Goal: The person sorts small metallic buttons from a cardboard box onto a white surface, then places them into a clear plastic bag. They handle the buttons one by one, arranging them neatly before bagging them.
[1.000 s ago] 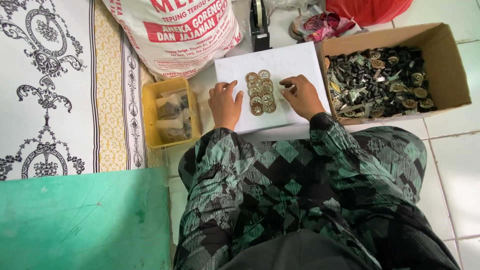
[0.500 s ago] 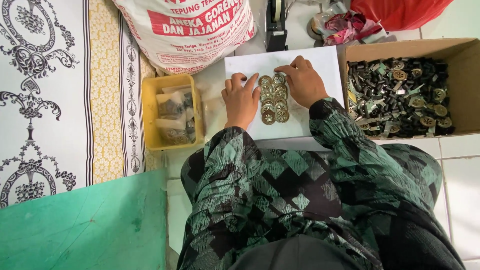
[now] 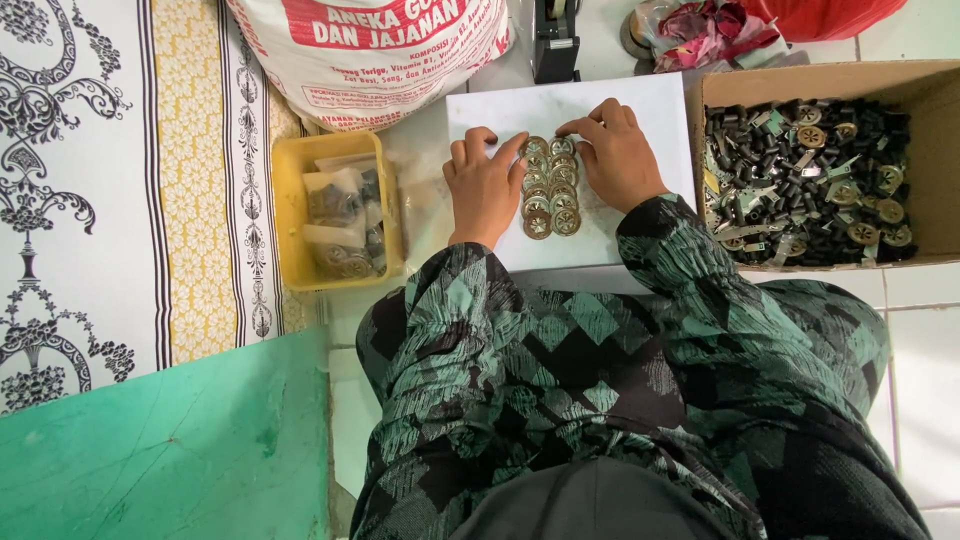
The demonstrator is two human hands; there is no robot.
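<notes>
Two columns of round brass-coloured discs [image 3: 550,187] lie on a white sheet [image 3: 640,115], between the two hands. The left hand [image 3: 484,188] rests flat at the discs' 9 o'clock side, its fingers [image 3: 508,152] stretched out and touching the top of the left column, gripping nothing. The right hand [image 3: 618,157] sits at their 3 o'clock side, fingers [image 3: 585,128] curled loosely with the tips on the top disc of the right column; whether it pinches that disc cannot be told. About ten discs show, five to a column. At 3 o'clock of the sheet a cardboard box [image 3: 940,160] holds many dark small parts. At 9 o'clock stands one yellow tray [image 3: 285,215] of small bagged pieces. Everything lies on a white tiled floor [image 3: 920,400], with a patterned mat [image 3: 120,180] and a printed sack [image 3: 370,50] alongside.
</notes>
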